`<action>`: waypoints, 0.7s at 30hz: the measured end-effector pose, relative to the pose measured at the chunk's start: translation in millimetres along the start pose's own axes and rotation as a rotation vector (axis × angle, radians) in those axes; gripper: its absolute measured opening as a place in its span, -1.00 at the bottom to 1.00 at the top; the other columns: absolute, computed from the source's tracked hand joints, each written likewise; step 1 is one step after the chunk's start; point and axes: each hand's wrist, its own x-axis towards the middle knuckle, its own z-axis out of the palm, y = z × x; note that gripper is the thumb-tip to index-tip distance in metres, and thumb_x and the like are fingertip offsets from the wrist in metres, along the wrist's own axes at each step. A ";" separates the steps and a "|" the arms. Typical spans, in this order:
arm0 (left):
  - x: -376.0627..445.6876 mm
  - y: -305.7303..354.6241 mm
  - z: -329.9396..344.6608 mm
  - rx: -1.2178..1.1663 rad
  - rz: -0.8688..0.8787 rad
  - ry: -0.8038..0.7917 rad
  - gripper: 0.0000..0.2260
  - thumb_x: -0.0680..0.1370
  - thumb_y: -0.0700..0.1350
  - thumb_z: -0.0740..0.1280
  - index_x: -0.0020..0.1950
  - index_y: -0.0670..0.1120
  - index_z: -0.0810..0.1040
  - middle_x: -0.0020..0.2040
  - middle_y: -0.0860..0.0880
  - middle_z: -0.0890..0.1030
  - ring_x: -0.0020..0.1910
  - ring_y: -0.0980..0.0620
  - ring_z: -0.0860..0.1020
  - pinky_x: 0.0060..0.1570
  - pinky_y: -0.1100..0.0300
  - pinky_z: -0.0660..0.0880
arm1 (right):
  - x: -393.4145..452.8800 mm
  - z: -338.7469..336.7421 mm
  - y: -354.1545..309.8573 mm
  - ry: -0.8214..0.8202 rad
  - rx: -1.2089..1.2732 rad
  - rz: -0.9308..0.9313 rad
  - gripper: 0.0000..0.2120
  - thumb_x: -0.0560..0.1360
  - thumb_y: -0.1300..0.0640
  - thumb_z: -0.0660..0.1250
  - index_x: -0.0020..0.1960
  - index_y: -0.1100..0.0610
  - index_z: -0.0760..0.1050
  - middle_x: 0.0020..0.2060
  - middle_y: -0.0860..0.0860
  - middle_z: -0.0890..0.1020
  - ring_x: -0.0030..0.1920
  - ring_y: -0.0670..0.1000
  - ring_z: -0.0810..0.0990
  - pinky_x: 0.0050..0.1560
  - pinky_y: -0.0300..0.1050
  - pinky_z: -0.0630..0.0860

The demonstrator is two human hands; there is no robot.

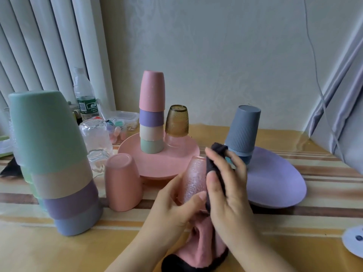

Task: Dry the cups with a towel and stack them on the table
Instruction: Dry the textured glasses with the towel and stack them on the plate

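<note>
Single head-worn wide-angle camera is looking forward and down, sitting close above the striped table [324,213]; table's near edge is lying under the lens, wall [225,55] rising behind its far edge.

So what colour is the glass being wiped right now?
Pale pink, with a bumpy dimpled texture. The glass, held between both hands, shows best in the head view, the only one.

A pink dimpled glass cup [194,179] stands mouth-down at lower centre, tilted, with a dark towel [213,165] with a pink underside wrapped along its right side. Stacks of upturned cups stand at far left [55,163], centre [151,112] and right [243,130] on the worktop [59,252], beside a lone pink cup [122,183].
</note>
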 end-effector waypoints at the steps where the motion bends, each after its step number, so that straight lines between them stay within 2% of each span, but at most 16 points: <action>1: -0.7 -0.7 1.7 -0.002 -0.003 -0.020 -0.55 0.37 -0.01 0.45 0.24 -0.06 0.56 0.07 -0.01 0.70 0.05 0.09 0.64 0.01 0.25 0.55 | 3.6 -3.4 0.0 -0.004 0.064 0.068 -0.69 0.58 -0.16 0.07 0.30 -0.27 0.36 0.30 -0.32 0.31 0.35 -0.32 0.27 0.26 -0.54 0.15; 4: -2.9 -0.9 3.2 -0.028 -0.009 -0.049 -0.60 0.39 -0.07 0.45 0.23 -0.02 0.57 0.09 -0.02 0.69 0.10 0.04 0.64 0.04 0.21 0.57 | 9.5 -10.7 4.2 -0.008 0.253 0.277 -0.76 0.58 -0.13 0.09 0.21 -0.23 0.39 0.09 -0.58 0.42 0.20 -0.48 0.35 0.08 -0.62 0.23; 7: -2.7 -0.1 3.4 -0.112 -0.032 -0.009 -0.63 0.41 -0.15 0.39 0.22 -0.09 0.57 0.07 -0.06 0.70 0.07 0.03 0.65 -0.04 0.27 0.56 | 6.6 -8.7 4.5 0.000 0.373 0.341 -0.68 0.54 -0.12 0.01 0.24 -0.20 0.37 0.12 -0.56 0.43 0.22 -0.47 0.35 0.10 -0.62 0.24; 9: 0.6 -2.0 -0.3 -0.165 -0.051 0.070 -0.61 0.39 -0.05 0.43 0.20 -0.11 0.59 0.06 -0.10 0.70 0.08 -0.06 0.65 0.00 0.17 0.59 | 0.6 -2.4 1.8 -0.051 0.417 0.339 -0.64 0.52 -0.09 -0.01 0.28 -0.19 0.32 0.16 -0.55 0.41 0.27 -0.47 0.31 0.13 -0.61 0.22; 11: 3.2 -3.5 -6.9 -0.188 -0.061 0.159 -0.55 0.34 0.09 0.44 0.17 -0.06 0.62 0.07 -0.14 0.69 0.09 -0.17 0.64 0.10 -0.07 0.57 | -5.4 3.7 -1.0 -0.116 0.465 0.333 -0.62 0.52 -0.13 0.04 0.32 -0.18 0.29 0.26 -0.48 0.39 0.31 -0.45 0.27 0.18 -0.60 0.21; 13: 5.8 -3.1 -14.0 -0.213 -0.069 0.208 -0.54 0.33 0.14 0.43 0.17 -0.02 0.62 0.09 -0.15 0.68 0.13 -0.23 0.62 0.19 -0.28 0.47 | -11.4 8.8 -3.1 -0.171 0.477 0.312 -0.52 0.47 -0.18 0.06 0.38 -0.16 0.25 0.34 -0.42 0.33 0.38 -0.39 0.22 0.26 -0.55 0.18; 15: 8.8 -1.3 -18.5 -0.253 -0.066 0.258 -0.57 0.36 0.09 0.46 0.21 0.04 0.58 0.09 -0.09 0.68 0.15 -0.22 0.61 0.20 -0.32 0.44 | -14.4 9.9 -6.1 -0.202 0.438 0.264 -0.51 0.49 -0.12 0.06 0.42 -0.11 0.23 0.34 -0.48 0.27 0.40 -0.39 0.17 0.28 -0.55 0.13; 17: 10.5 1.6 -19.5 -0.289 -0.064 0.332 -0.52 0.37 -0.01 0.55 0.24 0.06 0.49 0.00 -0.01 0.70 0.11 -0.18 0.62 0.23 -0.32 0.42 | -14.7 7.2 -7.9 -0.216 0.375 0.208 -0.58 0.56 0.03 0.08 0.41 -0.10 0.22 0.30 -0.58 0.21 0.38 -0.44 0.13 0.26 -0.60 0.08; 19: 9.4 2.2 -17.4 -0.238 -0.033 0.352 -0.54 0.34 0.08 0.47 0.20 0.05 0.48 -0.02 0.03 0.70 0.08 -0.12 0.63 0.17 -0.30 0.47 | -12.7 4.4 -8.0 -0.221 0.324 0.169 -0.57 0.55 0.12 0.08 0.40 -0.12 0.22 0.28 -0.62 0.19 0.37 -0.46 0.13 0.25 -0.61 0.07; 21: 5.6 4.0 -14.5 -0.147 -0.027 0.328 -0.58 0.39 0.22 0.44 0.17 0.10 0.53 0.08 0.03 0.68 0.14 -0.07 0.62 0.14 -0.25 0.51 | -10.7 4.8 -7.5 -0.220 0.272 0.150 -0.56 0.56 0.14 0.11 0.41 -0.12 0.21 0.30 -0.60 0.19 0.38 -0.44 0.13 0.27 -0.59 0.07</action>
